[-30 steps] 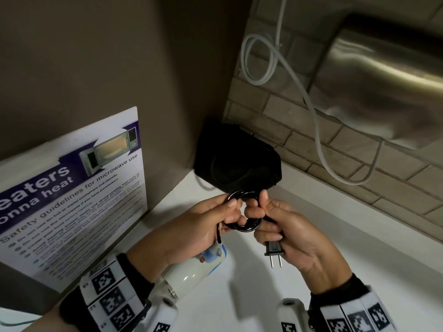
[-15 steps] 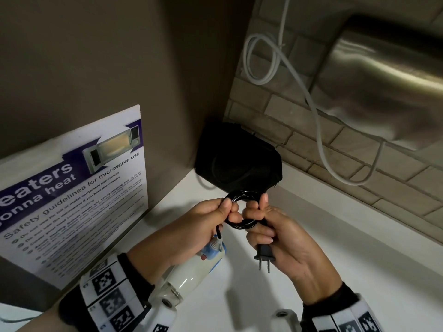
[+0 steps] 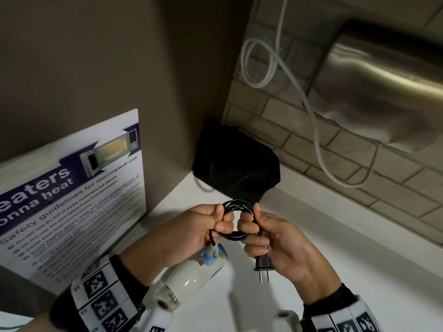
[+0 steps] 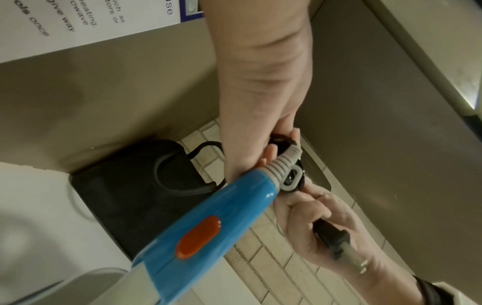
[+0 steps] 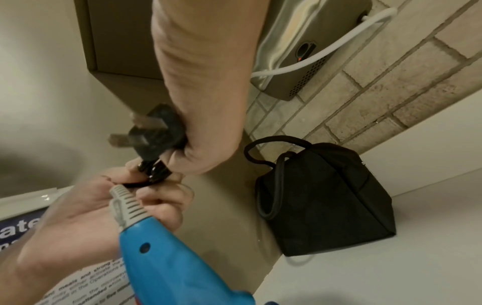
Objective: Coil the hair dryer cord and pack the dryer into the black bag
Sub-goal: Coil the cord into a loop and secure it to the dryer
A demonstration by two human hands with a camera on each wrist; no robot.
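The black cord [image 3: 239, 207] is wound into a small coil held up between both hands. My left hand [image 3: 211, 224] pinches the coil's left side, and the blue and white hair dryer [image 3: 191, 276] [image 4: 206, 231] [image 5: 167, 266] hangs below it by its grey strain relief [image 4: 284, 165]. My right hand [image 3: 261, 233] grips the coil's right side with the cord end, and the two-pin plug [image 3: 263, 265] [image 5: 154, 132] [image 4: 336, 241] sticks out below its fingers. The black bag [image 3: 237, 166] [image 4: 140, 194] [image 5: 323, 198] stands in the corner behind the hands.
A white counter [image 3: 335, 248] lies under the hands. A microwave safety poster [image 3: 72, 192] leans on the left wall. On the brick wall at right hangs a steel hand dryer [image 3: 383, 87] with a looped white cable [image 3: 311, 111].
The coil has been drawn tighter between the hands. My right hand has slid along the cord end, so the plug hangs a little further left.
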